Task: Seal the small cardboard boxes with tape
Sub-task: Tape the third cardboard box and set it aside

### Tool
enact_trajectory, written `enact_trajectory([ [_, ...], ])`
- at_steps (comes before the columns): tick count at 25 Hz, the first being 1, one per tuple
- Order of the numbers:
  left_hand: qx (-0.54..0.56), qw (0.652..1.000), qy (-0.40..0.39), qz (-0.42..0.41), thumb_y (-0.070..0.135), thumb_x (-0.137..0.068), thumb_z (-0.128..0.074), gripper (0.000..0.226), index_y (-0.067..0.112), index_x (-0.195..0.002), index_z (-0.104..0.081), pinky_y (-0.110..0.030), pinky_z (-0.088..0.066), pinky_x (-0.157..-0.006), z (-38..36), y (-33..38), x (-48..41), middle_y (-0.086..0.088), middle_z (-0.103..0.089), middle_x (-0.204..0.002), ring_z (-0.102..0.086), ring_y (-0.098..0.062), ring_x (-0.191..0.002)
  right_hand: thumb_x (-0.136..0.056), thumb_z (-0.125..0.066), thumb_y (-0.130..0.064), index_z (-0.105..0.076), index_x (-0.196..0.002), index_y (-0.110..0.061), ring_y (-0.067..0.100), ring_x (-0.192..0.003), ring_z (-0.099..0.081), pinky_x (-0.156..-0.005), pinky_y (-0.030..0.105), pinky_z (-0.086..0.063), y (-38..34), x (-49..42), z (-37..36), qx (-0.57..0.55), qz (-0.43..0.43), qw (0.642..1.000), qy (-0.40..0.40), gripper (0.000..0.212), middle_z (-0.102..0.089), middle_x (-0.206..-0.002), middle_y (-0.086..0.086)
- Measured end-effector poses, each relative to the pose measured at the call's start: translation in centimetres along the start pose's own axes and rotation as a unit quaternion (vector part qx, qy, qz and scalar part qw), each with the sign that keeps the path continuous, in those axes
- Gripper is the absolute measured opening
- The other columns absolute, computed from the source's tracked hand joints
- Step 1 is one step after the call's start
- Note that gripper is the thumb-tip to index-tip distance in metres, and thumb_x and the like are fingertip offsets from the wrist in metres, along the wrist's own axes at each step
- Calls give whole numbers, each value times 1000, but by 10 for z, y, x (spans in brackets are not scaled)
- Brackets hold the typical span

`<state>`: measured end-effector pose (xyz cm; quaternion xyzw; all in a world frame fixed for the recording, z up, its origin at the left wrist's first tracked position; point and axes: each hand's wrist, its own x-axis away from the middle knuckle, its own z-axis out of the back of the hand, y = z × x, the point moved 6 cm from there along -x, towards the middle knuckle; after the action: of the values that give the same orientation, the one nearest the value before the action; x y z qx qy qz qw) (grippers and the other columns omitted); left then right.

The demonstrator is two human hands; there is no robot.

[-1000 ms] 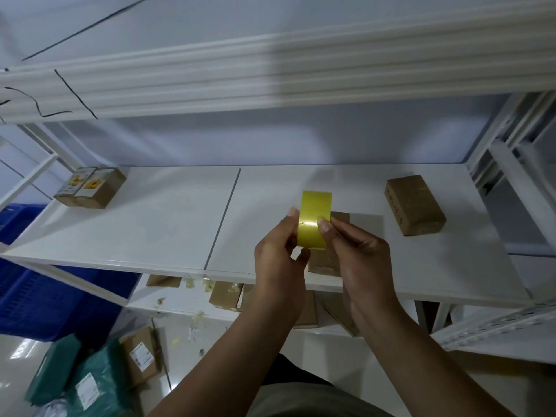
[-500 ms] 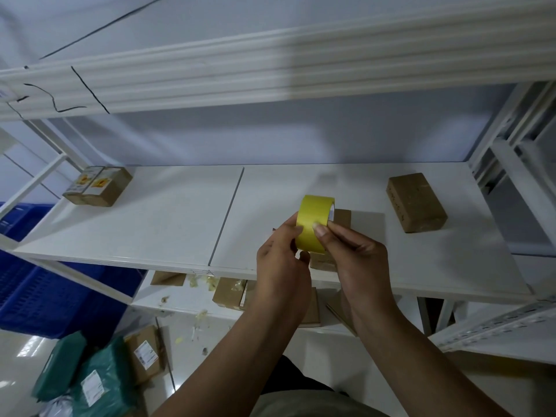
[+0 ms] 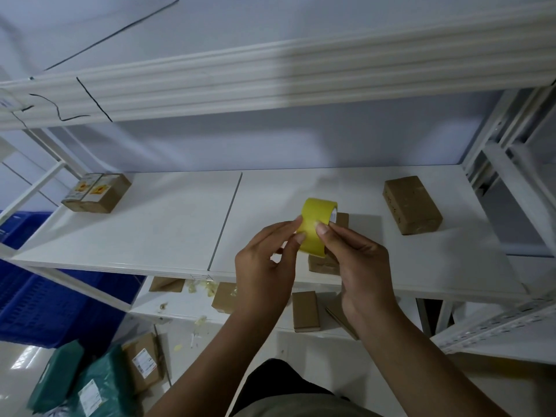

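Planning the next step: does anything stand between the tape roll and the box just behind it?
Nothing visible does. The left hand and right hand hold the tape roll in front of the box on the shelf, hiding part of it.

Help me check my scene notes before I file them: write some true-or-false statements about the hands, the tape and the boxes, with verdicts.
1. Both the left hand and the right hand hold the yellow tape roll. True.
2. The tape roll rests on the shelf. False: the hands hold it up above the shelf.
3. A plain brown box lies on the shelf, right of the hands. True.
4. The labelled boxes touch that plain box. False: they sit at the shelf's far left end, well apart.
5. The crate at the left is red. False: it is blue.
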<state>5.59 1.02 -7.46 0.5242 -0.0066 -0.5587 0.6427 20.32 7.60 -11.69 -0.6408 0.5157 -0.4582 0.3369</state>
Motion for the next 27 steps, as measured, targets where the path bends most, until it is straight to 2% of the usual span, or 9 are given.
enact_trajectory([
  [4, -32, 999, 24, -33, 12, -95, -78, 9, 15, -103, -83, -15, -56, -71, 3, -1, -4, 6, -81, -102, -71, -4, -90, -79, -89, -23, -87, -93, -24, 20, -97, -78, -73, 24, -62, 1, 1, -3, -5, -4, 1000, -2, 15, -83, -96, -1],
  [7, -49, 999, -15, -15, 11, -100, -70, 6, 14, -100, -75, -24, -56, -70, 0, -5, -13, 5, -75, -98, -67, -8, -86, -79, -90, -22, -87, -87, -35, 8, -89, -77, -64, 14, -57, 0, 2, -7, 17, 8, 1000, -16, 15, -83, -93, -6],
  [10, -110, 992, -31, -54, 5, -103, -59, 14, 10, -94, -68, -31, -48, -72, -3, -3, -21, -1, -67, -95, -58, -17, -85, -78, -90, -19, -86, -80, -38, 0, -82, -75, -62, 11, -55, 1, 2, -7, 26, 5, 999, -17, 20, -83, -88, -9],
  [12, -186, 977, -32, -96, -1, -99, -49, 19, 6, -91, -65, -36, -42, -70, -7, 1, -22, -6, -64, -90, -53, -24, -82, -78, -90, -17, -86, -80, -35, 6, -86, -76, -67, 17, -59, 4, 2, -6, 19, -9, 1000, -4, 18, -83, -89, -5],
  [15, -223, 964, -57, -135, 2, -92, -37, 26, 6, -90, -63, -37, -36, -71, -18, 11, -11, -10, -62, -89, -53, -28, -81, -80, -87, -13, -86, -85, -20, 23, -96, -79, -86, 37, -63, 13, 4, 0, -40, -72, 996, 33, 8, -83, -94, 5],
  [17, -211, 964, -67, -146, 6, -95, -35, 27, 7, -93, -62, -38, -40, -70, -23, 13, -1, -9, -62, -92, -54, -27, -83, -81, -85, -12, -84, -90, -14, 25, -94, -80, -87, 37, -62, 19, 5, 1, -81, -109, 990, 34, 9, -83, -96, 8],
  [20, -123, 989, -31, -74, 19, -106, -52, 14, 12, -110, -64, -40, -51, -78, -16, 1, 3, -3, -64, -106, -58, -20, -94, -80, -85, -10, -83, -96, -9, 25, -96, -80, -90, 38, -62, 20, 4, 0, -105, -129, 986, 25, 15, -82, -100, 11],
  [23, -80, 996, -25, -35, 26, -99, -73, 30, 14, -127, -74, -35, -57, -87, -11, -5, -2, -2, -72, -116, -67, -19, -104, -76, -86, -13, -83, -97, -9, 26, -99, -79, -96, 40, -59, 16, 1, -1, -96, -125, 987, 7, 22, -82, -104, 11],
  [27, -32, 998, 6, -49, 11, -87, -87, 21, 9, -108, -84, -30, -60, -84, -6, -4, -9, -5, -79, -104, -74, -19, -95, -60, -88, -23, -82, -105, -8, 29, -102, -78, -101, 43, -58, 11, -6, 0, -82, -111, 990, -38, 47, -81, -108, 12],
])
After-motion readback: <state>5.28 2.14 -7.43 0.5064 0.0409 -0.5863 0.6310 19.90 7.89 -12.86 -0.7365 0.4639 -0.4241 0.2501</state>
